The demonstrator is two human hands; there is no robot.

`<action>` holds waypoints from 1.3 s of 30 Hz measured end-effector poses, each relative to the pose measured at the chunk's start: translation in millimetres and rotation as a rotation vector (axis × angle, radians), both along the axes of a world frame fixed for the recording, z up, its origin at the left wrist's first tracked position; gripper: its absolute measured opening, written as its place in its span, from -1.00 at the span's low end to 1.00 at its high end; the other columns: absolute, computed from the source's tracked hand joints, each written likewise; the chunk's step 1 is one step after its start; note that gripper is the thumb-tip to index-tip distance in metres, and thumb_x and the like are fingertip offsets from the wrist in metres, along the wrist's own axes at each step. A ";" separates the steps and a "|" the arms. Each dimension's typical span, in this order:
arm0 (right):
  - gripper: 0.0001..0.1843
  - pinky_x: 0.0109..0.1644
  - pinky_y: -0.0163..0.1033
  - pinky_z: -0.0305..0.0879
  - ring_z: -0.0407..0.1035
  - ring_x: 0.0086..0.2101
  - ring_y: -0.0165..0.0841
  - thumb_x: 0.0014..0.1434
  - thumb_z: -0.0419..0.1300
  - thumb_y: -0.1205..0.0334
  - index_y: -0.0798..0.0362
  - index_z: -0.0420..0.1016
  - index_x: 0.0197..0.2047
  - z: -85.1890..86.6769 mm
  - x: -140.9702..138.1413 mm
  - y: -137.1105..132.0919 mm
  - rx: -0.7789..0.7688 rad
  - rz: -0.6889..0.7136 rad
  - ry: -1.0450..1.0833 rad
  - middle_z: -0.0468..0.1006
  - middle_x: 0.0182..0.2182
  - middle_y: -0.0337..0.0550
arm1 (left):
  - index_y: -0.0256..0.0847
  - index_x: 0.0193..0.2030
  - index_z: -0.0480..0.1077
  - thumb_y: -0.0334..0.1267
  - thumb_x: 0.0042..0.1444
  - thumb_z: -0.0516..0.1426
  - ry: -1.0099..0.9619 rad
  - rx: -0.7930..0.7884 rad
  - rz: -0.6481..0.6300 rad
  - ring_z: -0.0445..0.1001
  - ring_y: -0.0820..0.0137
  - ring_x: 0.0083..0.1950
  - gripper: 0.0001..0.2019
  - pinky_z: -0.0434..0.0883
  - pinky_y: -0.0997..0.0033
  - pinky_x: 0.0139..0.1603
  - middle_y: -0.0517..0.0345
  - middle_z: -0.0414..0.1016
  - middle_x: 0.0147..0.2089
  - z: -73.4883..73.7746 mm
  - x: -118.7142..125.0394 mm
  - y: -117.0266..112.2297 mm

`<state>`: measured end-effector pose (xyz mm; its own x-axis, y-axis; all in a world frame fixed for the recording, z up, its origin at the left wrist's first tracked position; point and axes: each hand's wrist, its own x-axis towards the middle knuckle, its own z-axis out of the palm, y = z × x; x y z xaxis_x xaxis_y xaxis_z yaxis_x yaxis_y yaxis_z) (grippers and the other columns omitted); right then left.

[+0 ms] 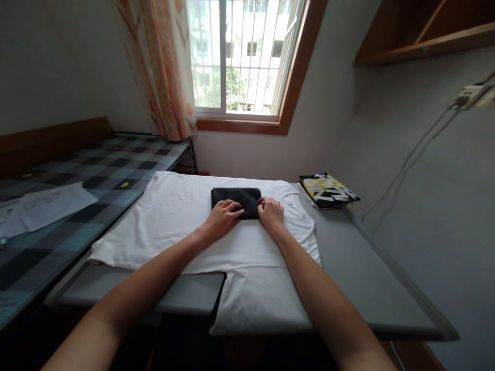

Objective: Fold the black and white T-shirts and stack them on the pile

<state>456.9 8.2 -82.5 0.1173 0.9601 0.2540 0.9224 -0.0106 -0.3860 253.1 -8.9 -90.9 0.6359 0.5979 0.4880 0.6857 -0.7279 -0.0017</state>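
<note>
A black folded cloth [247,198], a flat rectangular bundle, lies on a white T-shirt [174,221] spread over the table. My left hand [224,217] rests on the bundle's near left part, fingers stretched out and slightly apart. At the right edge of the bundle, the curled fingers of my right hand [270,211] grip its side; the fingertips are partly hidden. The shirt's neckline lies to the right of my right hand, and one sleeve reaches the table's near edge between my forearms.
A stack of folded clothes with a yellow, black and white pattern [327,189] sits at the far right of the grey table [359,268]. To the left, a checked bed [23,263] holds papers [50,206]. Cables [410,162] run down the right wall.
</note>
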 end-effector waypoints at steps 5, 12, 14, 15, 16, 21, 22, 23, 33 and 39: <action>-0.66 0.01 -0.08 0.13 0.28 -0.03 -0.12 0.23 -0.01 0.25 -0.03 0.50 -0.03 -0.5 -0.4 0.1 0.005 -0.008 0.008 0.49 -0.06 0.00 | -0.16 0.16 0.38 -0.23 0.27 0.05 0.126 0.088 0.007 0.34 0.13 0.07 -0.65 0.26 0.06 0.06 -0.07 0.43 0.08 9.1 5.5 -5.4; -0.59 0.06 0.02 0.12 0.29 0.01 -0.05 0.31 -0.05 0.04 0.04 0.50 -0.01 1.5 -3.5 -0.4 0.015 -0.095 0.017 0.49 -0.02 0.07 | -0.24 0.09 0.42 -0.29 0.29 -0.02 0.127 0.152 -0.031 0.41 0.17 -0.06 -0.68 0.30 0.08 -0.02 -0.11 0.48 -0.09 6.5 8.1 -1.7; -0.49 0.09 0.07 0.10 0.30 0.04 -0.02 0.33 -0.11 -0.06 0.09 0.51 -0.01 3.1 -1.9 0.9 0.004 -0.130 0.023 0.50 -0.02 0.13 | -0.25 0.08 0.44 -0.31 0.28 -0.01 0.118 0.148 -0.024 0.42 0.17 -0.10 -0.68 0.32 0.06 -0.05 -0.11 0.49 -0.15 4.1 8.3 -0.6; -0.46 0.09 0.08 0.10 0.31 0.04 -0.02 0.33 -0.13 -0.09 0.10 0.52 -0.03 4.3 -0.2 1.9 -0.013 -0.135 0.036 0.51 -0.04 0.15 | -0.25 0.07 0.44 -0.30 0.28 -0.02 0.116 0.147 -0.023 0.42 0.17 -0.11 -0.68 0.33 0.06 -0.06 -0.11 0.50 -0.16 3.2 8.3 -0.1; -0.45 0.09 0.07 0.12 0.34 0.02 -0.03 0.33 -0.13 -0.09 0.10 0.54 -0.05 5.7 2.2 3.0 -0.038 -0.130 0.058 0.53 -0.06 0.15 | -0.26 0.07 0.45 -0.30 0.28 -0.02 0.112 0.148 -0.020 0.43 0.17 -0.12 -0.68 0.34 0.06 -0.08 -0.12 0.50 -0.17 2.5 8.1 0.4; -0.46 -0.06 -0.10 0.32 0.49 -0.16 -0.11 0.32 -0.09 -0.13 0.11 0.51 -0.10 15.5 16.8 10.5 -0.098 -0.077 0.296 0.59 -0.24 0.13 | -0.26 0.02 0.46 -0.26 0.31 -0.03 0.027 0.175 0.037 0.46 0.24 -0.20 -0.70 0.39 0.16 -0.16 -0.07 0.52 -0.20 1.8 4.7 3.9; -0.44 -0.12 -0.10 0.36 0.51 -0.24 -0.13 0.31 -0.09 -0.17 0.12 0.48 -0.08 17.7 18.5 11.6 -0.130 -0.068 0.385 0.58 -0.30 0.12 | -0.25 0.01 0.46 -0.26 0.31 -0.03 -0.006 0.185 0.053 0.46 0.26 -0.21 -0.70 0.40 0.19 -0.18 -0.05 0.52 -0.20 2.2 3.5 4.7; -0.42 -0.19 -0.10 0.39 0.52 -0.34 -0.16 0.29 -0.09 -0.21 0.13 0.44 -0.05 19.8 19.4 12.4 -0.192 -0.059 0.493 0.56 -0.36 0.08 | -0.25 0.00 0.46 -0.26 0.31 -0.02 -0.041 0.195 0.064 0.47 0.28 -0.22 -0.71 0.40 0.22 -0.19 -0.03 0.53 -0.20 2.7 2.4 5.3; -0.87 -0.52 -0.38 0.34 0.28 -0.64 -0.48 0.30 0.08 0.18 0.05 0.35 -0.21 35.7 24.4 4.8 -0.573 0.044 1.439 0.37 -0.61 -0.34 | -0.18 -0.04 0.45 -0.23 0.27 0.03 -0.151 0.262 -0.091 0.50 0.36 -0.26 -0.77 0.45 0.30 -0.21 0.05 0.53 -0.24 5.0 2.7 -7.0; -0.68 -0.47 -0.45 0.33 0.32 -0.59 -0.50 0.36 -0.01 0.14 0.10 0.37 -0.38 38.8 30.8 8.4 -0.670 0.118 1.623 0.43 -0.60 -0.26 | -0.18 -0.03 0.45 -0.24 0.26 0.04 -0.128 0.286 -0.123 0.50 0.38 -0.27 -0.76 0.43 0.33 -0.24 0.05 0.54 -0.23 5.4 1.5 -10.2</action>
<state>487.7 16.6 -43.6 -0.2434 0.8622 -0.4444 -0.3477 -0.5052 -0.7899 254.5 -19.1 -85.5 0.6173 0.3476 0.7058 0.6006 -0.7877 -0.1374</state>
